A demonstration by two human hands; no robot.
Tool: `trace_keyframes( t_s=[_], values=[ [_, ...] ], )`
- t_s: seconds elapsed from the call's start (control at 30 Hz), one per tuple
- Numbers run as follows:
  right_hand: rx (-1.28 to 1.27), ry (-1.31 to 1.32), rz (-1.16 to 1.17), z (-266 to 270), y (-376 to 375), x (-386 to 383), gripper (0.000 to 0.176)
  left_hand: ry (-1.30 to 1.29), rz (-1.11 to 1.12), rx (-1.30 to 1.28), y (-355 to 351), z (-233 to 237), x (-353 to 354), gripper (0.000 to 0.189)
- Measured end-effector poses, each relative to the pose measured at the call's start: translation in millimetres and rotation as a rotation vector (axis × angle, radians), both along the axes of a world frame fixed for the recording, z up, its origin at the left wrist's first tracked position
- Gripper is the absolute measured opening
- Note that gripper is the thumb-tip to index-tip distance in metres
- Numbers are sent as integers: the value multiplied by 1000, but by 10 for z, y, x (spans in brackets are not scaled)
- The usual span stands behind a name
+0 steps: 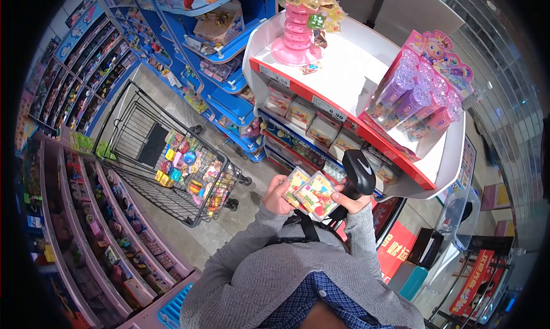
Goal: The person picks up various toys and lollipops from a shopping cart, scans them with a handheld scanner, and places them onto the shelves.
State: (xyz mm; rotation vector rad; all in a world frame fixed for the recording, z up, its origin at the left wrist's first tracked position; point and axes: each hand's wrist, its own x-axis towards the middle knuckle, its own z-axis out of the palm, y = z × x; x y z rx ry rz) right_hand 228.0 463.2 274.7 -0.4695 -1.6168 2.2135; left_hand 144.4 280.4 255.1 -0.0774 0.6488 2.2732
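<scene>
My left hand (277, 196) is closed on a flat, clear square pack (295, 183) with a colourful printed front. Overlapping it is a second such pack (317, 198), printed with red, yellow and green pictures. The thumb of my right hand (352, 202) presses on that second pack's edge. A black handheld barcode scanner (361, 171) rises from the same hand, its head standing above my fingers. Both hands are in front of my body, close to the white display stand (338, 77). The undersides of the packs are hidden.
Left of me stands a black wire shopping cart (166, 194) with colourful small goods inside. Pink-edged shelves (123, 237) curve along the left; blue shelving (229, 105) stands ahead. The display stand carries a pink tower (296, 36) and a box of purple tubes (415, 94).
</scene>
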Motion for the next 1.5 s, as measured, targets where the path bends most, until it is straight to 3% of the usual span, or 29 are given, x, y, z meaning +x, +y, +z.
trace_keyframes(
  t_s=[0.17,0.23,0.37,0.43,0.57,0.63,0.77,0.87,0.93,1.0,1.07,1.1,1.17,1.23,1.33,1.4,1.5],
  values=[
    [-24,-32,40,59,-48,-2,51,126,-37,-198,46,21,32,26],
    [27,-49,60,31,-35,4,52,399,-95,-297,33,-81,30,33],
    [176,-94,179,8,16,19,59,227,-81,-282,97,5,25,35],
    [188,-42,190,21,-9,28,61,141,-23,-146,152,102,26,36],
    [296,-8,206,181,-58,36,64,110,-119,-159,136,-1,-92,40],
    [378,-91,175,129,-29,72,61,395,-284,-222,90,-170,-206,48],
    [177,-137,65,55,-52,99,49,480,-333,-259,122,-19,-200,55],
    [76,-84,-37,115,-69,87,46,447,-221,-282,164,-21,-180,53],
    [102,-97,-22,65,-31,99,48,443,-112,-277,187,-33,-180,53],
    [222,12,-36,6,-30,88,51,437,-148,-256,179,-48,-199,58],
    [250,-13,-40,11,-25,101,53,589,-104,-266,185,-146,-190,50],
    [276,-37,-42,14,-23,102,55,589,-103,-266,160,-250,-211,50],
    [207,-25,-77,-14,4,103,55,124,-247,-371,77,-409,-264,38],
    [-11,-10,-163,3,61,115,56,165,-228,-424,66,-451,-250,36],
    [-388,-43,-110,-12,274,195,57,166,-202,-466,36,-424,-243,36],
    [-318,-52,-78,-171,426,260,57,127,-195,-459,22,-372,-237,35],
    [54,-48,-89,-136,386,241,64,126,-205,-381,66,-271,-203,27]
  ],
)
